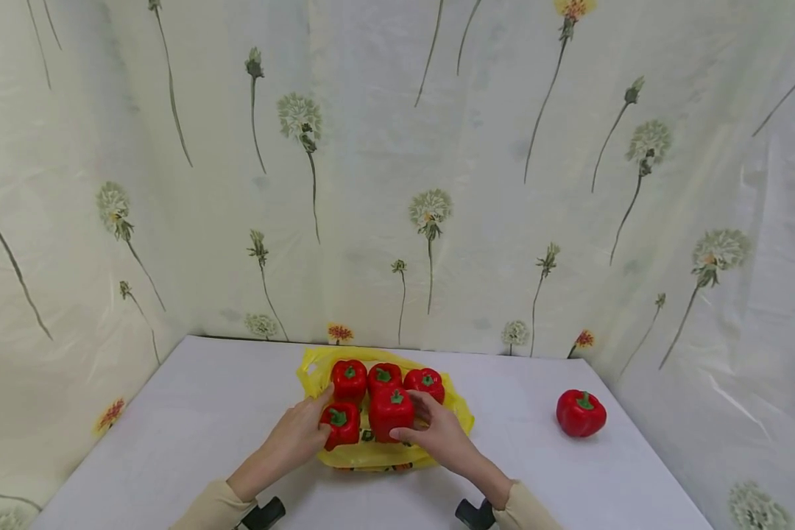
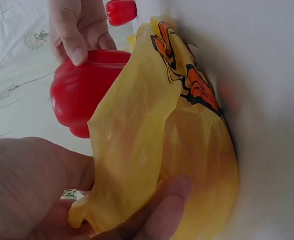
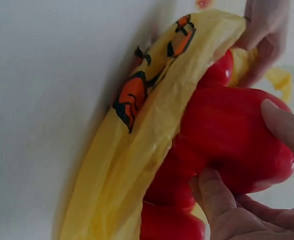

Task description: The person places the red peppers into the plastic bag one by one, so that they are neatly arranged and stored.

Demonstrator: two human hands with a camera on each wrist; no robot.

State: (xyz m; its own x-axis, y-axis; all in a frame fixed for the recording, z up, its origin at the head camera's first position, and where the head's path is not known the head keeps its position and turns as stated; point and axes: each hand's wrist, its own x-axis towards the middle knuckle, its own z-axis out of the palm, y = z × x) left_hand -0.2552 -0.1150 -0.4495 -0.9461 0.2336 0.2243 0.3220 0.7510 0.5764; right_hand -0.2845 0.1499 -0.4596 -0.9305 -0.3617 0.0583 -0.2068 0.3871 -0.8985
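A yellow plastic bag (image 1: 460, 412) lies open on the table with several red bell peppers in it, among them one at the front left (image 1: 346, 434) and one at the back right (image 1: 419, 381). My right hand (image 1: 445, 434) grips a red bell pepper (image 1: 386, 421) between thumb and fingers. That pepper (image 3: 227, 130) stands partly above the bag's rim in the right wrist view. At the bag's left side, my left hand (image 1: 294, 436) holds the edge of the yellow bag (image 2: 131, 165); part of its fingers is hidden behind the plastic.
One more red bell pepper (image 1: 579, 418) lies apart on the right side of the white table (image 1: 238, 397). Behind and beside the table hang pale sheets (image 1: 371, 184) with a dandelion print.
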